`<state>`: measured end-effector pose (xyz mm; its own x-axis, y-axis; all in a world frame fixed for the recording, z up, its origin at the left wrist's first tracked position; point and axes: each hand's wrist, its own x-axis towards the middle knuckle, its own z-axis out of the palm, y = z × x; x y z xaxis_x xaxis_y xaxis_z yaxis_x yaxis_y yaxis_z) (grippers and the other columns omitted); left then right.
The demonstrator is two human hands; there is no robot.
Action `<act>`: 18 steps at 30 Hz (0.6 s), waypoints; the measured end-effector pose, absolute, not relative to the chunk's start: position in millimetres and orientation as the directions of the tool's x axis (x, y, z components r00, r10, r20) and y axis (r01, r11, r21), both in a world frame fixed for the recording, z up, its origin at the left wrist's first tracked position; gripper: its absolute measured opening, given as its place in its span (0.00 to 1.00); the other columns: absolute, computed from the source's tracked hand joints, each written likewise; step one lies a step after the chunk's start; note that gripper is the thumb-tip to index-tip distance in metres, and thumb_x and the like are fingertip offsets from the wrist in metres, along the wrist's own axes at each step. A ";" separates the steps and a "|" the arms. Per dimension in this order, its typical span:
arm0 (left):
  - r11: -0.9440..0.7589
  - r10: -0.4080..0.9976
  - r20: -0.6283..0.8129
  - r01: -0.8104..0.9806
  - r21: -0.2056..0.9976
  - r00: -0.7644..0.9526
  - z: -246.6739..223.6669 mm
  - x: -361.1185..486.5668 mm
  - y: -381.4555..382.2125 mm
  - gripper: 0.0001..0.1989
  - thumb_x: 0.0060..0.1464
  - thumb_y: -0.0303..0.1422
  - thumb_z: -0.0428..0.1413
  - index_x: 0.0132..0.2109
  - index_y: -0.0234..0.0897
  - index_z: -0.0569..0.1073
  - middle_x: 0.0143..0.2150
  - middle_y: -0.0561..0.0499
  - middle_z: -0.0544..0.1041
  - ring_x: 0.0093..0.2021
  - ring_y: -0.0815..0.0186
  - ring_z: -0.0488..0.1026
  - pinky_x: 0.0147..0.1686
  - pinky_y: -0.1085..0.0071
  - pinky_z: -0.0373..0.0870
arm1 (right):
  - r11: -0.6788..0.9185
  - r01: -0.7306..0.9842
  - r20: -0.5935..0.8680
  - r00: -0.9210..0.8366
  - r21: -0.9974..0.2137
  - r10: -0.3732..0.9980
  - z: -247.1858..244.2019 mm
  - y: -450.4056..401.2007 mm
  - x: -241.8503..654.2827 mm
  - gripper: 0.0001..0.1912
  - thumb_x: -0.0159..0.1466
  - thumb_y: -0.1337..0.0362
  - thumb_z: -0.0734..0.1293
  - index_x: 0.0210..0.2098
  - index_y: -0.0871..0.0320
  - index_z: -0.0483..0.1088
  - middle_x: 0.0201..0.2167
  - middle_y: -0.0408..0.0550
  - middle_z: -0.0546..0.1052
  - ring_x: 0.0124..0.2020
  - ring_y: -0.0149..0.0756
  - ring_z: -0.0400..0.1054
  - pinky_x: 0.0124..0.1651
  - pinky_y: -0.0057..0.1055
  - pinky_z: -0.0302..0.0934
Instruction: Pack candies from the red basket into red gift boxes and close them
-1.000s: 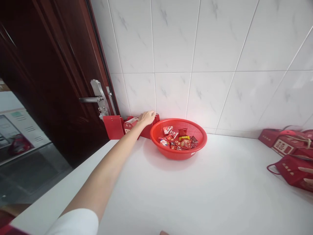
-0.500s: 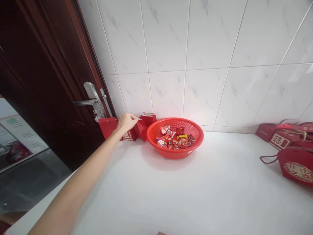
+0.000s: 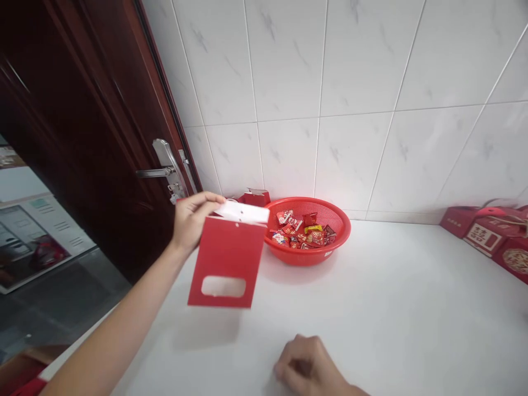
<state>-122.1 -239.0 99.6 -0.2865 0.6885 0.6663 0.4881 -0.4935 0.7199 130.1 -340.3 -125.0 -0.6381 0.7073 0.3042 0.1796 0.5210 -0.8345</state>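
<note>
My left hand [image 3: 198, 217] pinches the upper corner of a red paper gift box [image 3: 231, 250], holding it upright above the table. The box has a white inner top flap with small holes and a rounded window cut near its bottom edge. At the lower middle, my right hand [image 3: 307, 366] is curled over the white tabletop [image 3: 371, 308], with nothing visible in its fingers. Behind the box and to its right stands a red plastic basket [image 3: 303, 257] with wrapped candies [image 3: 315, 237] inside, partly covered by the box.
More red boxes [image 3: 256, 197] stand against the tiled wall [image 3: 289, 148], behind the basket's left side. Several red boxes with printed labels [image 3: 482, 236] sit at the right. A dark wooden door [image 3: 91, 126] with a metal handle [image 3: 154, 172] is at the left.
My left hand has lifted a red gift box from the group by the wall and brought it nearer, over the table. My right hand has come into view at the bottom.
</note>
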 end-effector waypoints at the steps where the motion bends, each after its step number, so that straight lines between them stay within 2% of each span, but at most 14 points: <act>1: -0.506 0.720 0.650 0.457 0.732 -0.244 93.8 -112.4 -243.9 0.09 0.41 0.37 0.59 0.25 0.37 0.78 0.29 0.51 0.80 0.31 0.64 0.74 0.34 0.70 0.71 | 0.397 0.169 0.257 -0.527 -0.902 0.810 -122.5 -331.4 132.3 0.24 0.72 0.50 0.62 0.28 0.58 0.76 0.23 0.45 0.76 0.25 0.33 0.68 0.28 0.27 0.59; 3: -0.530 0.758 0.630 0.407 0.744 -0.165 79.6 -91.9 -252.7 0.08 0.43 0.37 0.59 0.25 0.37 0.78 0.27 0.51 0.80 0.29 0.64 0.74 0.30 0.70 0.71 | 0.174 0.076 0.145 -0.296 -0.982 0.944 -116.6 -311.8 139.6 0.26 0.67 0.44 0.66 0.24 0.59 0.73 0.19 0.43 0.71 0.22 0.31 0.63 0.26 0.28 0.55; 6: -0.576 0.796 0.606 0.297 0.762 -0.012 54.6 -62.2 -261.3 0.06 0.49 0.34 0.59 0.29 0.38 0.79 0.29 0.52 0.80 0.30 0.64 0.75 0.30 0.73 0.71 | 0.024 -0.085 0.030 -0.073 -0.996 0.997 -109.8 -282.4 157.5 0.27 0.61 0.40 0.69 0.23 0.58 0.69 0.15 0.40 0.64 0.19 0.30 0.56 0.24 0.28 0.50; 11: -0.657 0.749 0.658 0.205 0.725 0.074 16.9 -27.3 -258.4 0.06 0.59 0.32 0.57 0.35 0.39 0.79 0.33 0.52 0.80 0.35 0.67 0.77 0.36 0.77 0.73 | 0.052 -0.158 0.039 0.087 -0.986 0.995 -104.8 -250.7 190.9 0.27 0.57 0.40 0.71 0.21 0.57 0.65 0.16 0.39 0.62 0.20 0.29 0.53 0.24 0.28 0.48; 15: -0.682 0.727 0.684 0.190 0.706 0.069 -3.1 -15.2 -248.8 0.06 0.62 0.32 0.57 0.38 0.40 0.79 0.34 0.52 0.79 0.36 0.66 0.76 0.38 0.76 0.74 | 0.098 -0.111 0.086 0.108 -0.989 0.990 -101.5 -242.8 202.2 0.28 0.56 0.39 0.71 0.19 0.57 0.64 0.17 0.41 0.64 0.22 0.29 0.53 0.24 0.28 0.46; 18: -0.677 0.732 0.677 0.198 0.709 0.080 -14.5 -14.2 -244.9 0.07 0.64 0.35 0.57 0.39 0.40 0.79 0.36 0.50 0.79 0.37 0.65 0.77 0.39 0.75 0.74 | 0.110 -0.129 0.097 0.099 -0.986 0.990 -109.2 -237.7 201.9 0.29 0.55 0.39 0.71 0.19 0.57 0.63 0.18 0.41 0.65 0.22 0.30 0.54 0.25 0.28 0.48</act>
